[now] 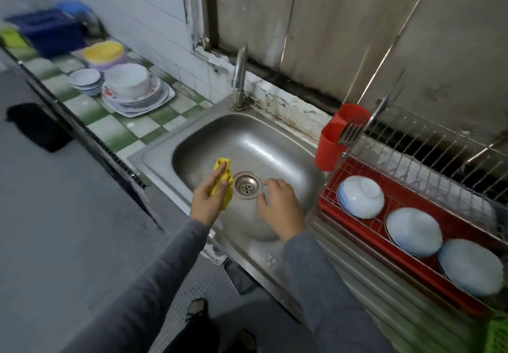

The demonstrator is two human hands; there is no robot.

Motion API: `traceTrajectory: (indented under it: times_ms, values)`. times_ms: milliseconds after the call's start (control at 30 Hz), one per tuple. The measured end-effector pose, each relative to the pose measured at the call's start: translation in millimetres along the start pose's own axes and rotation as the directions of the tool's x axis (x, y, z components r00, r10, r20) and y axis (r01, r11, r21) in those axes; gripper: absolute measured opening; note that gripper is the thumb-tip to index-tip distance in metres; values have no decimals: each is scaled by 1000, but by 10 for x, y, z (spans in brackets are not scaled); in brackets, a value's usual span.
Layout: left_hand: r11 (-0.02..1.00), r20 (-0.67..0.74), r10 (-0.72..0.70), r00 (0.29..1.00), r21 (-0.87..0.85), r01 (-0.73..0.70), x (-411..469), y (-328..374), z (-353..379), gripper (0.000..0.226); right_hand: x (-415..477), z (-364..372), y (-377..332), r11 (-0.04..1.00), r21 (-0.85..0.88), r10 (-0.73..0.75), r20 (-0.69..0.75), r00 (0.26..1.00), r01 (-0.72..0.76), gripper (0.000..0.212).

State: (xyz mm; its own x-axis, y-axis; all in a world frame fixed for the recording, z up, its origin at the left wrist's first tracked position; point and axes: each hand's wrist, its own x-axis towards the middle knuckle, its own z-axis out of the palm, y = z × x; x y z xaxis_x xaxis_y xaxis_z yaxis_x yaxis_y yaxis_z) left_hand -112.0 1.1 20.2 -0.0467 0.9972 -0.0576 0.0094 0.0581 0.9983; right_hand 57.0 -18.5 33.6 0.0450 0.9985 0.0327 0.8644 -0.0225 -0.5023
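Grey sleeves [154, 284] are reaching forward from the bottom edge, both arms stretching over the near rim of the steel sink [247, 138]. Left hand [207, 201] is gripping a bunched yellow cloth [223, 175], thumb and fingers curling round it, and is holding it over the basin just left of the drain [247, 185]. Right hand [277, 207] is hovering on the drain's other side, fingers spread and relaxed, grasping nothing. Whether its fingertips are touching the steel I cannot tell.

By the look of it, the person is getting ready to wipe the basin. The next move is probably calling for the cloth to be pressed flat against the steel and swept round toward the drain, with the free hand moving clear.

Behind, the tap [240, 75] is standing with no water showing. On the right, a red dish rack [327, 207] is holding three pale bowls [360, 196], and a fork [353, 133] is sticking out of a red holder [334, 146]. On the left, stacked dishes [132, 89] are sitting on the tiled worktop [110, 130].

Blur is smearing the containers at the far left, the rack is running off the right edge, and part of the cloth is hiding behind the left hand.
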Motion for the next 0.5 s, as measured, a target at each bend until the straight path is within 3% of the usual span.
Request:
traceTrajectory:
  times_ms: [267, 500]
  values:
    - [1000, -176, -27, 984, -12, 26, 386, 70, -1196, 40, 721, 613, -1074, 975, -69, -188, 255, 949, 212, 32]
    - [999, -257, -19, 966, 26, 27, 860, 207, -2425, 40, 1324, 1270, -2213, 960, -52, -241, 342, 908, 275, 32]
